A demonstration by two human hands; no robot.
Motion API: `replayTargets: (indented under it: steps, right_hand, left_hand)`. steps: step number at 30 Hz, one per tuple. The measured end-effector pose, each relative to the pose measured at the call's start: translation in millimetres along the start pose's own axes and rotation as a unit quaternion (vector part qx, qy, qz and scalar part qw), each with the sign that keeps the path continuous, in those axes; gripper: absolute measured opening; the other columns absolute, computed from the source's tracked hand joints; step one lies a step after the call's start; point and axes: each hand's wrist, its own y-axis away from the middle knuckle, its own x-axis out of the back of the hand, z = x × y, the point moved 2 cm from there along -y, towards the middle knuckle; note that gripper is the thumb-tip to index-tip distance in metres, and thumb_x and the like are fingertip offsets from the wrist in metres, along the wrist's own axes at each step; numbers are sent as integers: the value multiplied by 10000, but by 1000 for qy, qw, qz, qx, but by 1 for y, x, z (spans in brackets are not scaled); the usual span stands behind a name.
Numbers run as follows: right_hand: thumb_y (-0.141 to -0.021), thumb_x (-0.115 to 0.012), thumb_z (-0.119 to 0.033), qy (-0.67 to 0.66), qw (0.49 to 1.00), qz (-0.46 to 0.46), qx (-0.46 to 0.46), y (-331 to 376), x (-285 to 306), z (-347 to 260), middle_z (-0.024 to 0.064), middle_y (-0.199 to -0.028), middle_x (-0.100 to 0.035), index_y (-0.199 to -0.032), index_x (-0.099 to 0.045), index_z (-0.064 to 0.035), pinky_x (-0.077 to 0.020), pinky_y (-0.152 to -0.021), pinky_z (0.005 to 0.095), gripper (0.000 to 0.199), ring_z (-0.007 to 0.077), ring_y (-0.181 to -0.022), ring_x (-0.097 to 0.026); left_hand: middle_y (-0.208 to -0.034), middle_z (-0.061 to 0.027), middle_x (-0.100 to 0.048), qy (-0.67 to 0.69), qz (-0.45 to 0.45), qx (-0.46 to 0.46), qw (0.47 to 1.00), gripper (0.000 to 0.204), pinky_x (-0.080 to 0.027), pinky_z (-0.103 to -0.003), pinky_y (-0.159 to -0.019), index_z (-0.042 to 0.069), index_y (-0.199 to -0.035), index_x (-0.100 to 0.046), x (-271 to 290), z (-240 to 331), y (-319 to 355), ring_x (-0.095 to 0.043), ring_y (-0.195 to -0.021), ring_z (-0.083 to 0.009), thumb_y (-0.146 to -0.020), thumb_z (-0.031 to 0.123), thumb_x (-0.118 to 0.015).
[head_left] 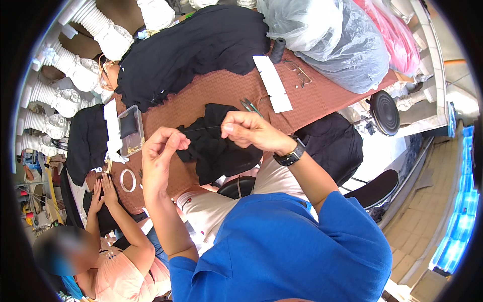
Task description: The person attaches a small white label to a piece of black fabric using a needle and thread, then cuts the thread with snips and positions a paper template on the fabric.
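A thin dark thread [204,128] runs nearly level between my two raised hands. One end of it is pinched between the thumb and fingers of my left hand [162,148]. My right hand [249,131], with a black watch on its wrist, closes on the other end. Whether a needle is in either pinch is too small to tell. Below the thread a crumpled piece of black cloth [221,161] hangs over the table's near edge toward my lap. A pair of small green-handled snips [250,105] lies just beyond my right hand.
A brown cloth-covered table [196,90] bears a large black fabric pile [196,48], a thread cone [277,50], a white card strip [272,83], eyeglasses [298,73] and a clear box [131,131]. Plastic bags [342,45] fill the far right. A co-worker [126,256] sits at left, hands on the table.
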Motion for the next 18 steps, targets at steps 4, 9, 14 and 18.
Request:
replayTargets:
  steps: [4, 9, 14, 18]
  right_hand:
    - [-1070, -567, -206, -3, 998, 61, 24, 11, 16, -14, -68, -674, -441, -993, -638, -31, -281, -515, 229, 204, 33, -552, -324]
    - [-977, -691, -110, 138, 932, 281, 183, 8, 27, -21, 33, -937, -669, -941, -714, -11, -463, -658, 237, 108, 84, -714, -572]
    - [-940, -727, -55, -82, 927, 325, 170, 9, 38, -20, 111, -988, -733, -913, -710, -25, -588, -760, 296, 43, 149, -833, -700]
    - [-969, -699, -82, -146, 935, 276, 167, 5, 33, -15, 103, -965, -733, -943, -707, -41, -601, -760, 306, 49, 161, -823, -709]
  left_hand:
    - [-916, -71, -678, 91, -34, -45, 994, 158, -496, -279, -833, 15, -958, -660, -9, -2, 0, -639, -858, -134, -1003, 167, -665]
    - [-862, -32, -579, 69, -106, -23, 992, 160, -443, -288, -900, 45, -961, -607, -33, -18, -4, -590, -937, -154, -1047, 179, -594]
    - [-1004, -45, -616, 226, -106, 33, 968, 194, -467, -296, -925, 64, -965, -589, -39, -37, -9, -608, -1033, -162, -1056, 235, -580]
    - [-1314, -97, -623, 431, -87, 18, 898, 229, -492, -345, -1041, 68, -977, -609, -44, -47, -18, -597, -1240, -226, -1068, 269, -550]
